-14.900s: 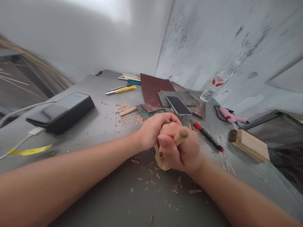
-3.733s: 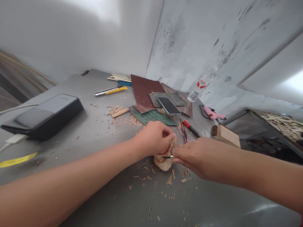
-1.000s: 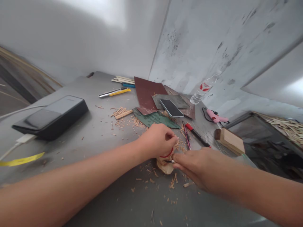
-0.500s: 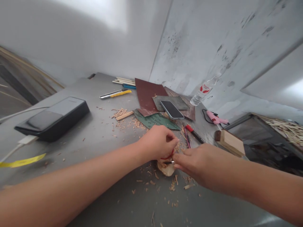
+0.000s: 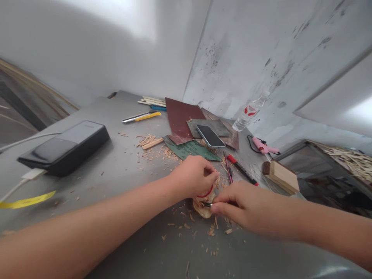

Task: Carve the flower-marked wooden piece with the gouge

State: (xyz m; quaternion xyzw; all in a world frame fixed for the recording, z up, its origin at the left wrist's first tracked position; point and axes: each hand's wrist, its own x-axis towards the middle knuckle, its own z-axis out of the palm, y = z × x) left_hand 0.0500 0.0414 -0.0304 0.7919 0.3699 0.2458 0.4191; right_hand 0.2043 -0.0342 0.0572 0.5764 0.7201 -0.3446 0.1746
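Observation:
A pale carved wooden piece [image 5: 204,210] with a red line on it rests on the grey table, amid wood shavings. My left hand [image 5: 195,176] is closed on the far side of this piece, its fingertips curled together. From the right, my right hand [image 5: 232,203] pinches a small dark tool [image 5: 207,204], whose end touches the piece. Most of the tool is hidden by the fingers.
Beyond the hands lie green sandpaper [image 5: 192,149], a phone [image 5: 210,136] and a red-capped marker [image 5: 242,170]. A wood block [image 5: 281,177], pink glue gun [image 5: 264,147] and bottle [image 5: 250,112] are right; a black device [image 5: 65,147] and yellow cutter [image 5: 147,116], left.
My right hand has shifted slightly left and down, its thumb and fingers now spread a little differently around the tool. My left hand stays almost in place.

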